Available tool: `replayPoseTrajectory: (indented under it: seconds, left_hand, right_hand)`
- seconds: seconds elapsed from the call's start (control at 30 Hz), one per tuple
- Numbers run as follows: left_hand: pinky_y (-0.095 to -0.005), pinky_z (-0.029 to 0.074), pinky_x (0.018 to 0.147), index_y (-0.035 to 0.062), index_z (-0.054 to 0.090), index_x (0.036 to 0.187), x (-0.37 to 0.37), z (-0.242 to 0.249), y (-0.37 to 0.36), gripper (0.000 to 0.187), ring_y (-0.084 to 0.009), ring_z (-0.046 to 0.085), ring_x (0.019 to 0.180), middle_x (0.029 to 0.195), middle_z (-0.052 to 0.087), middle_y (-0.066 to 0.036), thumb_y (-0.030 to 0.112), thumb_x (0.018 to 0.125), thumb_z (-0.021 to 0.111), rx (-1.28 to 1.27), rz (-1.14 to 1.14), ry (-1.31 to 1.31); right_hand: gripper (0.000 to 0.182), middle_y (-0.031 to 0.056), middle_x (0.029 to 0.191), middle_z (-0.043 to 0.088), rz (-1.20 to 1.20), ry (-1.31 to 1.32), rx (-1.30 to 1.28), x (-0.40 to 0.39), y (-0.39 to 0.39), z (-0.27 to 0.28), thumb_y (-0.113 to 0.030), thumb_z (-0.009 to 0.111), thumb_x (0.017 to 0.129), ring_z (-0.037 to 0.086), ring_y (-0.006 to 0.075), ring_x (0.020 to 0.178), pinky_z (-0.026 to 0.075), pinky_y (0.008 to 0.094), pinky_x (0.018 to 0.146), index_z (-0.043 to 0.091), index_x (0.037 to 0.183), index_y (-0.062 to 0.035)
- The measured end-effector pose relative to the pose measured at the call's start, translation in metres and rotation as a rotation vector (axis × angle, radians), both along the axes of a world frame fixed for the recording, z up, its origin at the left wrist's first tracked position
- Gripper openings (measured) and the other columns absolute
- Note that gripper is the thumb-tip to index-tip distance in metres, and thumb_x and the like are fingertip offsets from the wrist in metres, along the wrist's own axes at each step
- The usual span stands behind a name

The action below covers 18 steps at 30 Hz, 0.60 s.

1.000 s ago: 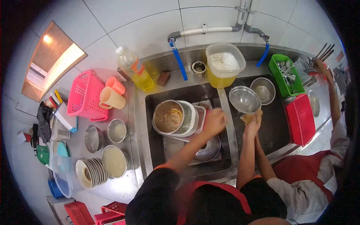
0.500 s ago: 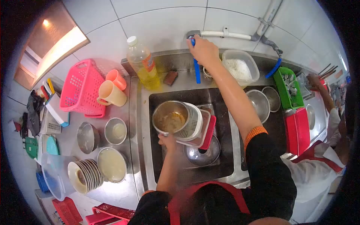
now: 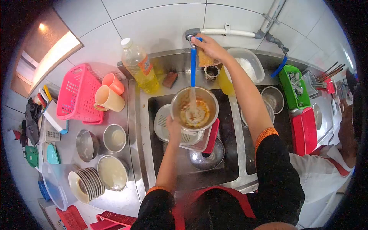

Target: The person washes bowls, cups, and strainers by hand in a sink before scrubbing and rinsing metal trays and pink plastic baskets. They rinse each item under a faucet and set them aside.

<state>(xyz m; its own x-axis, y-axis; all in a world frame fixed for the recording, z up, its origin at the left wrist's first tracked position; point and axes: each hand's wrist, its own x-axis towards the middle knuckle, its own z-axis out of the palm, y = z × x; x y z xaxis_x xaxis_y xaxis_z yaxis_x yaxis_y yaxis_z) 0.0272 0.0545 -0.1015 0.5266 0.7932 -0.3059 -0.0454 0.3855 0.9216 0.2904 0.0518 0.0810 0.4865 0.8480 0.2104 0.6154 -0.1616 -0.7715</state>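
Note:
My left hand (image 3: 174, 124) grips the near left rim of a round metal pot (image 3: 212, 103), held over the sink basin (image 3: 226, 165). Water pours into it from a blue hose spout (image 3: 193, 67), swirling over orange-brown residue. My right hand (image 3: 210, 48) is up at the wall pipe, fingers closed on the blue tap handle (image 3: 197, 39). A tan, sponge-like piece (image 3: 206, 59) shows just below the right palm. Under the pot lie a white slotted basket (image 3: 161, 122), a clear tub and a red-pink tray (image 3: 212, 140), with a metal lid (image 3: 209, 155) nearer me.
On the left counter stand a pink basket (image 3: 74, 96), mugs (image 3: 111, 99), metal bowls (image 3: 87, 145) and stacked plates (image 3: 86, 186). An oil-like yellow bottle (image 3: 142, 71) and brown block (image 3: 170, 79) line the back ledge. A green cutlery basket (image 3: 293, 86) and another person's white sleeve (image 3: 314, 172) are right.
My left hand has moved the pot right and up, off the white basket to beneath the spout. Water now runs into it. My right hand stays at the tap.

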Motion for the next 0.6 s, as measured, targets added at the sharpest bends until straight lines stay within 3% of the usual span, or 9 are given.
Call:
replayPoseTrajectory:
  seconds: [0.03,0.13,0.2,0.37,0.43,0.47,0.53,0.57,0.6]
  left_hand:
    - [-0.0246,0.040,0.066,-0.0029,0.051,0.096,0.011,-0.015,-0.001,0.027,-0.0132,0.050,0.073,0.083,0.054,-0.008,0.003,0.071,0.041,-0.088,0.044,-0.109]
    - [-0.0246,0.040,0.066,-0.0033,0.051,0.096,0.025,-0.027,0.001,0.030,-0.0136,0.050,0.073,0.082,0.054,-0.008,0.004,0.068,0.042,-0.036,-0.044,-0.074]
    - [-0.0247,0.041,0.065,-0.0034,0.051,0.096,0.029,-0.035,0.002,0.030,-0.0135,0.050,0.073,0.082,0.054,-0.008,0.004,0.068,0.042,-0.053,-0.078,-0.095]
    - [-0.0242,0.041,0.063,-0.0029,0.052,0.096,0.029,-0.029,0.004,0.030,-0.0128,0.051,0.071,0.082,0.055,-0.007,0.003,0.067,0.043,-0.146,-0.105,-0.159]
    - [-0.0236,0.041,0.060,-0.0026,0.052,0.095,0.030,-0.025,0.010,0.029,-0.0125,0.051,0.068,0.080,0.055,-0.006,0.002,0.068,0.044,-0.110,-0.158,-0.167]
    - [-0.0236,0.041,0.060,-0.0026,0.052,0.095,0.029,-0.025,0.013,0.029,-0.0125,0.051,0.068,0.080,0.055,-0.006,0.002,0.068,0.044,-0.112,-0.166,-0.168]
    - [-0.0233,0.042,0.059,-0.0034,0.051,0.095,0.026,-0.019,0.021,0.028,-0.0125,0.053,0.068,0.078,0.055,-0.005,0.001,0.069,0.044,-0.048,-0.192,0.046]
    - [-0.0233,0.042,0.059,-0.0034,0.051,0.095,0.021,-0.014,0.023,0.028,-0.0125,0.053,0.068,0.078,0.055,-0.005,0.001,0.069,0.044,-0.043,-0.199,0.051]
    - [-0.0234,0.042,0.058,-0.0036,0.051,0.094,0.015,-0.001,0.024,0.027,-0.0131,0.053,0.067,0.078,0.055,-0.006,0.001,0.069,0.044,-0.096,-0.208,0.017]
  right_hand:
    - [0.050,0.0071,0.082,0.053,-0.005,-0.005,0.002,-0.002,-0.002,0.000,-0.050,0.044,0.080,0.047,0.0151,0.075,0.039,0.0256,0.070,0.052,0.093,-0.0026]
    - [0.048,0.0086,0.081,0.054,-0.027,0.159,0.006,0.002,-0.013,0.002,-0.049,0.045,0.079,0.047,0.0148,0.074,0.039,0.0253,0.069,0.053,0.092,-0.0033]
    - [0.054,0.0179,0.099,0.055,-0.110,-0.149,-0.167,0.015,-0.031,0.009,-0.049,0.046,0.077,0.052,0.0276,0.094,0.039,0.0332,0.082,0.053,0.103,-0.0025]
    - [0.039,0.0176,0.100,0.055,-0.520,-0.398,-0.341,0.058,-0.104,-0.007,-0.036,0.049,0.076,0.052,0.0278,0.096,0.039,0.0362,0.082,0.057,0.097,-0.0037]
    - [0.048,0.0196,0.105,0.052,-0.292,-0.352,-0.670,0.095,-0.115,-0.055,-0.031,0.051,0.074,0.050,0.0258,0.098,0.036,0.0332,0.085,0.046,0.113,-0.0037]
    - [0.048,0.0196,0.105,0.052,-0.300,-0.351,-0.674,0.099,-0.117,-0.076,-0.031,0.051,0.074,0.050,0.0258,0.098,0.036,0.0332,0.085,0.046,0.113,-0.0037]
    - [0.044,0.0217,0.106,0.051,0.094,-0.270,-0.819,0.099,-0.120,-0.107,-0.026,0.049,0.074,0.049,0.0276,0.097,0.034,0.0341,0.086,0.047,0.111,-0.0024]
    - [0.044,0.0217,0.106,0.051,0.088,-0.263,-0.814,0.106,-0.119,-0.111,-0.026,0.049,0.074,0.049,0.0276,0.097,0.034,0.0341,0.086,0.047,0.111,-0.0024]
    - [0.039,0.0219,0.102,0.052,0.131,-0.264,-0.986,0.116,-0.115,-0.113,-0.024,0.049,0.074,0.051,0.0288,0.093,0.036,0.0344,0.083,0.050,0.106,-0.0015]
